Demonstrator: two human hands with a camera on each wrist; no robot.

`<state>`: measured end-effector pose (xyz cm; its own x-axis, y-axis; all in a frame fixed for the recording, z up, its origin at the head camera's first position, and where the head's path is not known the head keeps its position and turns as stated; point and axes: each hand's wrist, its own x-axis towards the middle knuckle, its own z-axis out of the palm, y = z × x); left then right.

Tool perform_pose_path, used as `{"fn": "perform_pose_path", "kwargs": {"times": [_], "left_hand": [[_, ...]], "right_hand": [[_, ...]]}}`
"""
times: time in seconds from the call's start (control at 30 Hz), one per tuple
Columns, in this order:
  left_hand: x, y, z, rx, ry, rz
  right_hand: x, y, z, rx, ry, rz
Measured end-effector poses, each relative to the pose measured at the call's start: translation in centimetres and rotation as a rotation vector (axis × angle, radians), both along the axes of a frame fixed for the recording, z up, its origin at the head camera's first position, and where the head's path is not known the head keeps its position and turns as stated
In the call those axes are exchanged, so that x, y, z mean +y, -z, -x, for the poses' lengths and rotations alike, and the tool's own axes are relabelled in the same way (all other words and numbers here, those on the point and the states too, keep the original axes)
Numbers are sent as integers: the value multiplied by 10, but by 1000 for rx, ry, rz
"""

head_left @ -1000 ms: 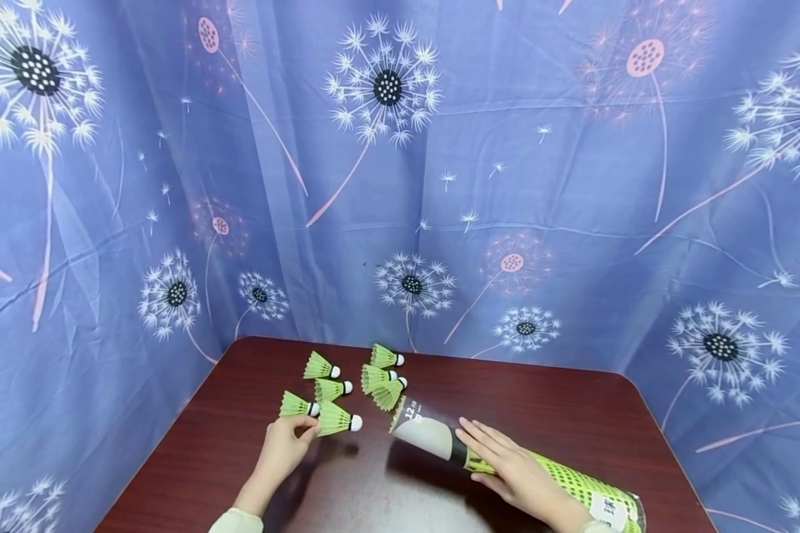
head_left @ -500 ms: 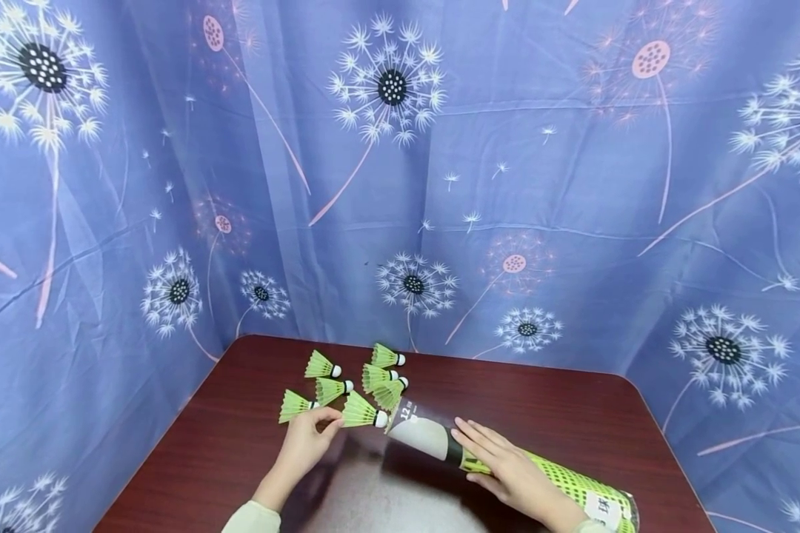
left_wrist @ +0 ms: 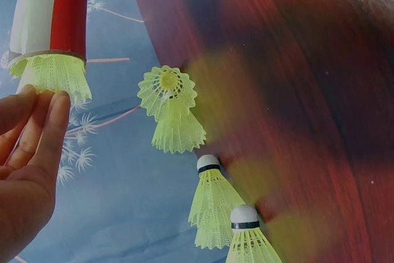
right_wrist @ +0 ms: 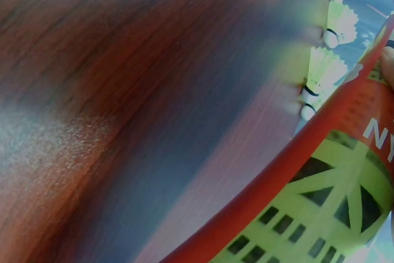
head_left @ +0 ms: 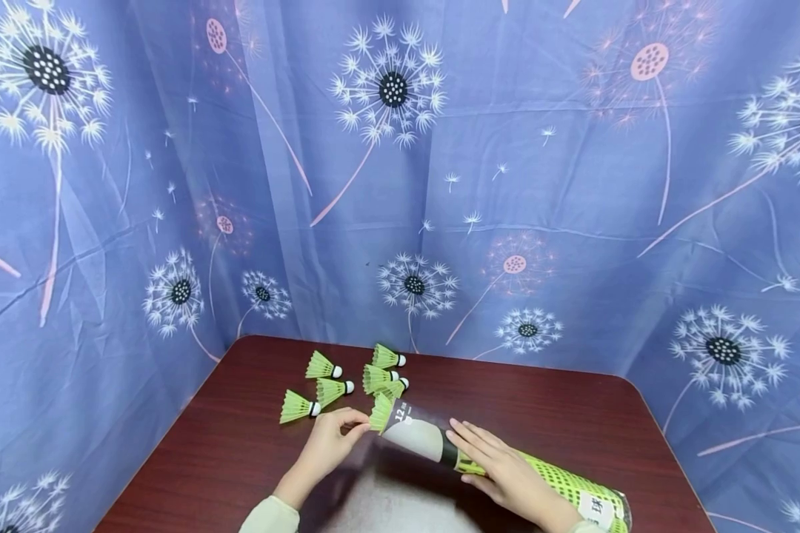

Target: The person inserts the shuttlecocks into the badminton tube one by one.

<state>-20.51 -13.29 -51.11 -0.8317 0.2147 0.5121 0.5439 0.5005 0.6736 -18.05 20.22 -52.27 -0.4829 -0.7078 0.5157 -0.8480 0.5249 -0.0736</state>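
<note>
- Our left hand (head_left: 328,448) has moved toward the right edge of the worktop (head_left: 573,407) over the last half second, and the shuttlecock (head_left: 379,411) in it has gone from just outside the mouth of the tube (head_left: 415,438) to partly inside.
- Half a second ago its white head showed at the rim; now that head is out of sight and we see only the green skirt sticking out.
- We keep a narrow grip on the left: thumb and fingers pinch the end of the skirt.
- Our right hand (head_left: 507,477) holds the tube in a wide grip, fingers laid over the top, thumb along the side toward us.
- Slightly nearer the left edge than before, the tube slants, its mouth toward the far left corner, its other end toward the right edge, a shadow on the worktop below it.
- Toward the far left corner we see the left trio (head_left: 330,389) of shuttlecocks, heads pointing toward the right edge.
- Between them and the tube lies the middle trio (head_left: 375,378), one near the far edge, the nearer two overlapping.
- Beyond the far edge hangs a blue cloth (head_left: 347,281) with dandelions.
</note>
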Motion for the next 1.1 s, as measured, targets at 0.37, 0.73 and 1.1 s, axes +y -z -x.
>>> {"fn": "perform_pose_path", "kwargs": {"times": [0.37,0.73,1.1], "left_hand": [[2,0,1,-15,18,2],[7,0,3,-10,31,8],[14,0,5,2,78,-6]], "right_hand": [[1,-1,-1,8,6,-4],[-1,-2,-3,12,-7,4],[-4,-3,-3,1,-15,8]]}}
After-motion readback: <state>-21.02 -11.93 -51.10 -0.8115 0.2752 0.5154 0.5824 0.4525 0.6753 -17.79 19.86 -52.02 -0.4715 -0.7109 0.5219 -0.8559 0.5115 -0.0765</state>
